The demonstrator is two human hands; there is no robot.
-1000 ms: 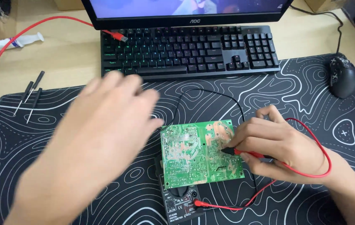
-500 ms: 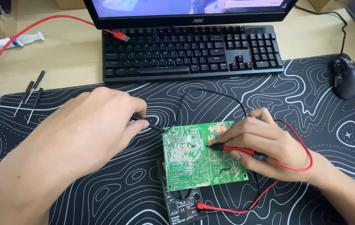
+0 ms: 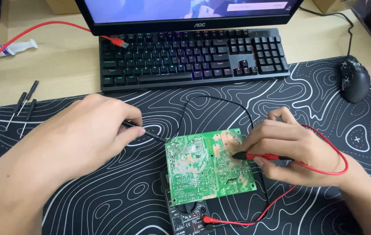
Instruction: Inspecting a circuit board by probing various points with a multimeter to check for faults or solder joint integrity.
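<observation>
Green circuit board (image 3: 209, 165) lies solder side up on the black patterned desk mat (image 3: 324, 100), resting partly on a black multimeter (image 3: 187, 217), in front of the keyboard (image 3: 189, 54). Our left hand (image 3: 89, 130) pinches the black probe (image 3: 148, 132), tip at the board's upper left corner. Our right hand (image 3: 292, 150) is closed around the red probe (image 3: 259, 156), tip touching the board's right half. A mouse (image 3: 354, 79) sits well apart.

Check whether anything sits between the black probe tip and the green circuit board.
Nothing visible does. The left hand holds the black probe, whose tip reaches the corner of the green circuit board across bare desk mat.
</observation>
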